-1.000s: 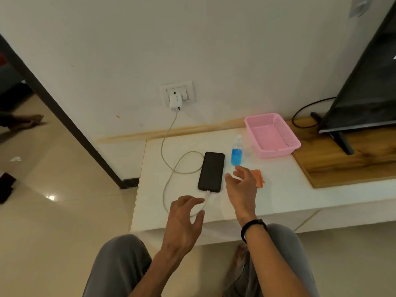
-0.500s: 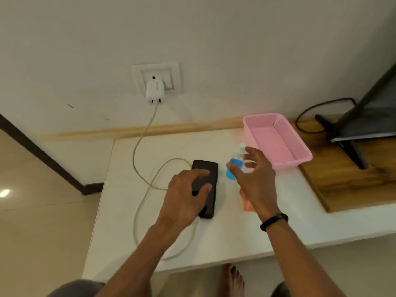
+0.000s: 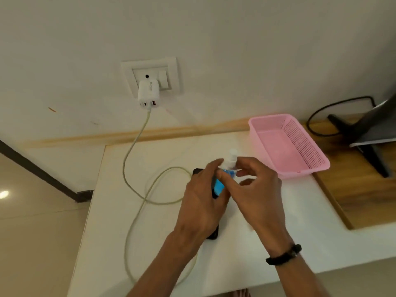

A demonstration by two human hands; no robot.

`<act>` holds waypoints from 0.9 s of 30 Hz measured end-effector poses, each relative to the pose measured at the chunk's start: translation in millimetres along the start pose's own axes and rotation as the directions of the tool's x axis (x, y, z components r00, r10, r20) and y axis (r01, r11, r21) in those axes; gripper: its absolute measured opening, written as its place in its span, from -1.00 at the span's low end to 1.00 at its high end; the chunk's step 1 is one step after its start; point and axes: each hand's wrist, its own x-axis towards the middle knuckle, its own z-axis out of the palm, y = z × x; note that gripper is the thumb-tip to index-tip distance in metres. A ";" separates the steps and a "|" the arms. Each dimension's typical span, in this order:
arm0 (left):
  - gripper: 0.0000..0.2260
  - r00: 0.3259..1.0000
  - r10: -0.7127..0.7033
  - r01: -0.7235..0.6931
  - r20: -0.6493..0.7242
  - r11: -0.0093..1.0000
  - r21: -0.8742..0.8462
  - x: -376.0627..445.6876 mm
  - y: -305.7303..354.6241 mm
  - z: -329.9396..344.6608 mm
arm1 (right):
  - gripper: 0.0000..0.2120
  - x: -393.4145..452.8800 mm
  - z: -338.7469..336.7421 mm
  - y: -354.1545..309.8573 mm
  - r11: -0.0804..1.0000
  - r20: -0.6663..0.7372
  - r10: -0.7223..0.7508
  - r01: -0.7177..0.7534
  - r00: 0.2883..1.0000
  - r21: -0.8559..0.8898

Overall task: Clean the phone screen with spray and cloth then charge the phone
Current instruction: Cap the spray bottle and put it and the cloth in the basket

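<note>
A small spray bottle with blue liquid and a white cap is held tilted just above the white table. My left hand grips its body from the left. My right hand pinches it near the neck from the right. The black phone lies flat under my left hand, with only its far corner and near end showing. A white cable runs from the charger in the wall socket and loops on the table; its phone end is hidden by my arm. The cloth is out of sight.
An empty pink mesh basket stands right of the hands. Beyond it a wooden board carries a screen on a black stand with a black cord. The table's front edge is close to me, and the floor is on the left.
My right hand took the spray bottle off the table and brought it over the phone. My left hand lifted from the phone onto the bottle. The camera moved closer.
</note>
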 end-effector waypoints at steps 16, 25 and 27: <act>-0.63 0.982 -0.134 0.113 -0.134 0.982 -0.154 6.2 4.0 -25.5 | -0.63 11.7 -3.6 43.8 0.714 0.289 0.190 0.070 0.938 -0.697; -0.68 0.981 -0.155 0.134 -0.118 0.975 -0.175 3.3 3.4 -32.9 | -0.69 3.4 12.7 29.1 0.851 0.237 0.060 0.075 0.970 -0.520; -0.69 0.981 -0.159 0.139 -0.112 0.976 -0.169 2.9 2.9 -35.9 | -0.72 7.8 9.3 18.7 0.965 0.175 0.109 -0.061 0.979 -0.257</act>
